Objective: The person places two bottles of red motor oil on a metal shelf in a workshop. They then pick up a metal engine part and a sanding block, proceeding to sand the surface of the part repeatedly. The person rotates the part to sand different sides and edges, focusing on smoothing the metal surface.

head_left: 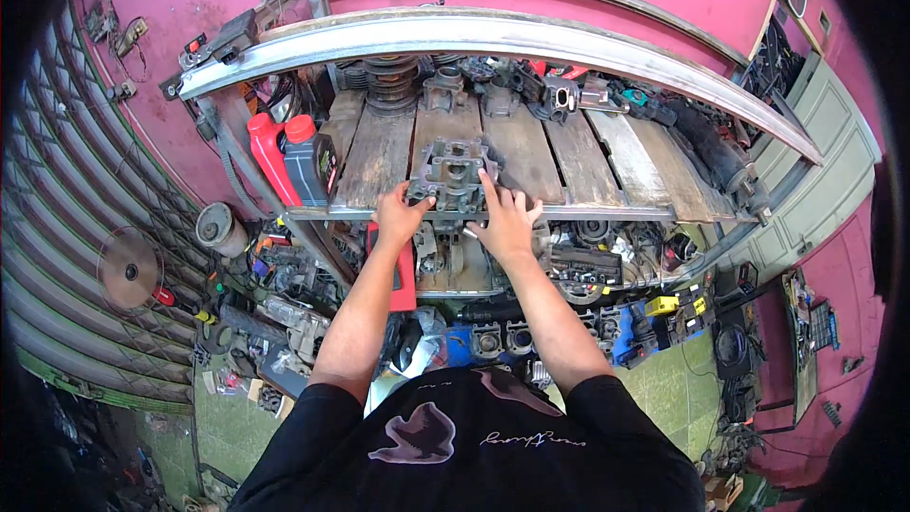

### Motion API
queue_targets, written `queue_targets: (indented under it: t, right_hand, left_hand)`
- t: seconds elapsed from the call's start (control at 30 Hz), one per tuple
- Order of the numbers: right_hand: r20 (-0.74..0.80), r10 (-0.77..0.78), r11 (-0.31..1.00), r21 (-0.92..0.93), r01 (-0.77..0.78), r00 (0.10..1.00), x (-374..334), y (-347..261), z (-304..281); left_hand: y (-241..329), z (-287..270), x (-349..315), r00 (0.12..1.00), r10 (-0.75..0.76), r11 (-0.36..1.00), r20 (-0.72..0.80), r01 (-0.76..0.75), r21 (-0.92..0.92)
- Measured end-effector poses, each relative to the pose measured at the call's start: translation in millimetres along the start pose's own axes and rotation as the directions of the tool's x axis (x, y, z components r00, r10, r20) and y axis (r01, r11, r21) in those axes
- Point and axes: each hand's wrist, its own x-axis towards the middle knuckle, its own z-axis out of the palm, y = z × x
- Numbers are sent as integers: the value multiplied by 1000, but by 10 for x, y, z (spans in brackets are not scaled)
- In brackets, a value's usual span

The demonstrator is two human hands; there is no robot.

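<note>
A grey metal engine cylinder head [456, 171] with several openings sits at the front edge of the plank shelf, straight ahead of me. At its lower left corner, my left hand [402, 216] grips it with bent fingers and the thumb. My right hand [508, 225] holds it from the right, its index finger stretched up along the side and the thumb low by the shelf's edge. The other right fingers are spread over the planks. What the fingertips press on underneath is hidden.
Along the back of the wooden shelf [531, 156] stand several engine parts, among them a finned cylinder [391, 85]. A red bottle [273, 159] and a black bottle [309, 161] stand at its left end. A metal rail [493, 35] crosses above. More parts crowd the lower shelf [455, 280].
</note>
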Motion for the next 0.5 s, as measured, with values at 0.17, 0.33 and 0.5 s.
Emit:
queue_targets:
  t: [0.17,0.33,0.5]
  right_hand:
    - [-124,-26,999,24,30,992,42,94,294]
    - [-188,-82,985,137,108,979,-7,117,-98]
    - [-118,-95,973,198,117,988,256,169,-369]
  left_hand:
    - [70,-18,-135,999,37,992,-37,-33,123]
    - [468,-321,-668,954,227,974,-194,-224,36]
    - [1021,-774,-696,963,258,846,75,-263,465]
